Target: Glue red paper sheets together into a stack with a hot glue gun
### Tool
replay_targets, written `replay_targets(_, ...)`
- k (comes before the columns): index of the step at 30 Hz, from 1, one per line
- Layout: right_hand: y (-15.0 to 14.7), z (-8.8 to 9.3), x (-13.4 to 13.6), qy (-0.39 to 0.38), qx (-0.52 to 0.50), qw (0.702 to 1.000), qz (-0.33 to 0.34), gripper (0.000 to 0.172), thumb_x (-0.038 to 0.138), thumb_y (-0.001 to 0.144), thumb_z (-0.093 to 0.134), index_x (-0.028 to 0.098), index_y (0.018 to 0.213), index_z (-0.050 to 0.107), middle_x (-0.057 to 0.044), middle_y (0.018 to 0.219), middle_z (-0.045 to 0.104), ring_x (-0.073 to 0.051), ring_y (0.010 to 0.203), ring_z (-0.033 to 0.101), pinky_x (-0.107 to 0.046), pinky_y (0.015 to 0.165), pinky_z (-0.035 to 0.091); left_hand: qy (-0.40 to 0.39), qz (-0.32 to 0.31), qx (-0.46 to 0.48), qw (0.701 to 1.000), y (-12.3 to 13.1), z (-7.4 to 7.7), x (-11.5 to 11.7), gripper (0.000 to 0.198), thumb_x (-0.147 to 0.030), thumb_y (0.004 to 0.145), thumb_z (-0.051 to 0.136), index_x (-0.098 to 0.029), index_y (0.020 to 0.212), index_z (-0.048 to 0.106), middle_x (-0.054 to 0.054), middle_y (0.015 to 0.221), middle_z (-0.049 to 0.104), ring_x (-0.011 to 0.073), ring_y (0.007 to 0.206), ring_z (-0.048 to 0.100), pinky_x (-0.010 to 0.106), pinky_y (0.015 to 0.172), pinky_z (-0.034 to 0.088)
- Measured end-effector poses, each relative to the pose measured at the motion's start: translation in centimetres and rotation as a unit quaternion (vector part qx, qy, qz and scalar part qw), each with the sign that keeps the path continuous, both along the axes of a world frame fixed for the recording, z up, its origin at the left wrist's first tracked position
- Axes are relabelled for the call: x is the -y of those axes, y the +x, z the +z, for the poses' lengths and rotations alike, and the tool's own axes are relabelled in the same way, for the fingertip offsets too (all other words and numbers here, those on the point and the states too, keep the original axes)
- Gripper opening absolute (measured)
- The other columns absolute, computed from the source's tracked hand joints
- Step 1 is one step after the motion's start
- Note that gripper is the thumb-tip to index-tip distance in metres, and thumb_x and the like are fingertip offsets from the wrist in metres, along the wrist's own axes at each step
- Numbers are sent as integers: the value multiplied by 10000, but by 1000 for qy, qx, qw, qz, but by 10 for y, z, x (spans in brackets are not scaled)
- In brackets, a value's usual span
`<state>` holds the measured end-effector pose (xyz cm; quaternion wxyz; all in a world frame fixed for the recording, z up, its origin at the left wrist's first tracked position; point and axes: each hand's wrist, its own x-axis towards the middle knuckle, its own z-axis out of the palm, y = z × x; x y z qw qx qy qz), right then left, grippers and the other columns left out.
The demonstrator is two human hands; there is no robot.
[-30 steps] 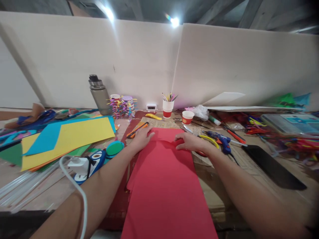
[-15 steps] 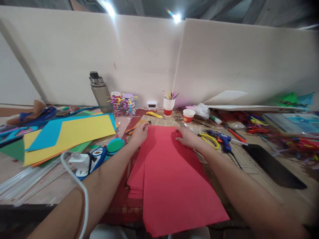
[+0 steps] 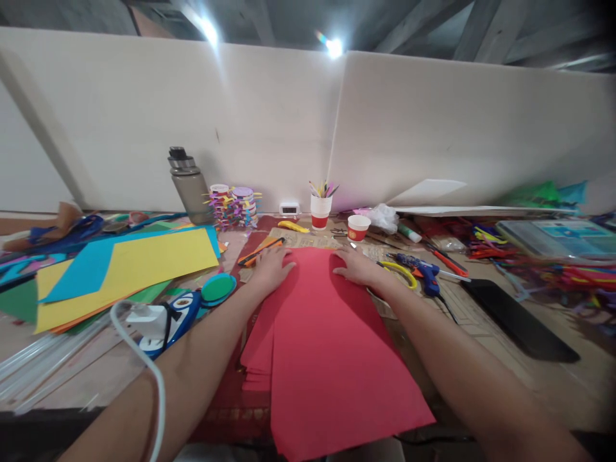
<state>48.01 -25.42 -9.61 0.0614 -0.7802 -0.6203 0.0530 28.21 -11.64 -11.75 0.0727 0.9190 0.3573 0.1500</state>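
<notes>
Pale boards (image 3: 269, 122) stand behind the tabletop (image 3: 113, 369), and bright lamps (image 3: 334, 48) shine above. On the middle of this tabletop, a large red sheet (image 3: 332, 359) lies over a stack of red sheets (image 3: 257, 366), which shows at its left side; it looks plain, and its near end extends past the front edge. The left hand (image 3: 274, 269) and the right hand (image 3: 355, 264) rest at its far corners with fingers loosely bent; I cannot tell whether they pinch it. Just beside the left hand is an orange cutter (image 3: 262, 251); near the right hand lies a blue glue gun (image 3: 428, 277). Farther away stand a paper cup (image 3: 359, 228) and a grey bottle (image 3: 190, 192). A white cable (image 3: 154, 378) passes before the left forearm (image 3: 192, 366).
</notes>
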Motion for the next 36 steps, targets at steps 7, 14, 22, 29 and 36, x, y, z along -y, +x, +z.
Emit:
replay_targets(7, -1, -1, -1, 14, -17, 999, -42, 447, 412, 841, 590, 188, 1228, 564, -159, 1295, 489, -359, 1179, 408, -483, 913, 380, 0, 13, 55, 998, 1, -8, -9, 507, -360, 820, 602, -135, 1271, 540, 169, 1324, 536, 349, 1232, 449, 488, 1018, 350)
replay_targets(14, 2, -6, -6, 65, -51, 995, -58, 475, 351, 780, 670, 175, 1212, 581, -161, 1217, 552, -341, 1166, 453, -475, 931, 375, -25, 7, 117, 993, 2, -6, -10, 538, -313, 755, 677, -144, 1245, 531, 186, 1316, 537, 349, 1249, 449, 505, 1042, 324)
replay_targets(22, 5, -3, -5, 253, -193, 948, -6, 305, 102, 712, 646, 173, 1008, 655, -64, 1017, 649, -185, 974, 584, -330, 905, 420, -253, 5, 338, 907, 2, 1, -10, 685, -250, 708, 698, -126, 1320, 416, 128, 1113, 638, 215, 973, 632, 350, 834, 509)
replay_targets(29, 0, 0, 0, 344, -319, 882, -50, 395, 208, 683, 639, 165, 1075, 614, -55, 971, 645, -182, 926, 593, -340, 870, 449, -311, -27, 376, 872, -1, 9, -4, 526, -317, 617, 752, -124, 1083, 603, 79, 957, 694, 204, 830, 649, 326, 743, 516)
replay_targets(36, -2, 6, 5, 329, -508, 790, -102, 700, 305, 604, 730, 243, 1250, 467, -38, 1036, 641, -172, 770, 639, -305, 650, 525, -380, -20, 410, 829, -5, 14, -1, 317, -377, 654, 727, -156, 878, 690, 49, 869, 727, 215, 761, 665, 330, 703, 532)
